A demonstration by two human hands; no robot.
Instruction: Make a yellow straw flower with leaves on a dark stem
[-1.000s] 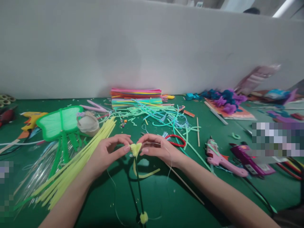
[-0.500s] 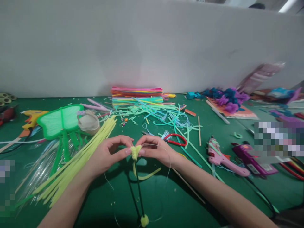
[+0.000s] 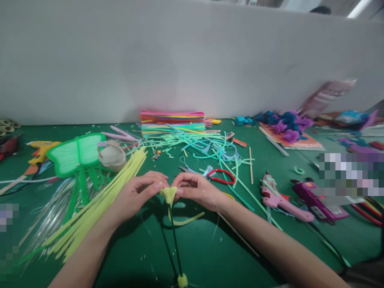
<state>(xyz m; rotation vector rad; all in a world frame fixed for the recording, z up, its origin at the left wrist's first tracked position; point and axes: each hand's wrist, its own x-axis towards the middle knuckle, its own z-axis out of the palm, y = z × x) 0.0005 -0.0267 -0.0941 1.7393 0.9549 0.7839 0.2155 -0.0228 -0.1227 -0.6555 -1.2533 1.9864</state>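
Observation:
My left hand (image 3: 144,192) and my right hand (image 3: 195,191) meet at the centre, thumbs and fingers closed on either side of a yellow pipe-cleaner piece (image 3: 169,195). It flares wide at the top and narrows downward, at the upper end of a dark thin stick (image 3: 175,236). A small yellow ball (image 3: 182,281) sits at the stick's lower end, by the bottom edge of the view. From just below the held piece a loose yellow strip (image 3: 187,221) curls to the right. A thin clear thread (image 3: 216,222) hangs by my right wrist.
A bundle of yellow pipe cleaners (image 3: 126,176) lies under my left forearm, beside a green butterfly-shaped piece (image 3: 81,154). Red-handled scissors (image 3: 222,176) lie beyond my right hand. A pink glue gun (image 3: 279,202) and a purple glue gun (image 3: 321,204) are at right. Coloured stems (image 3: 172,120) are stacked behind.
The top of the yellow piece has spread toward the left, and my left fingertips have shifted slightly up and left with it. The clear thread has changed position.

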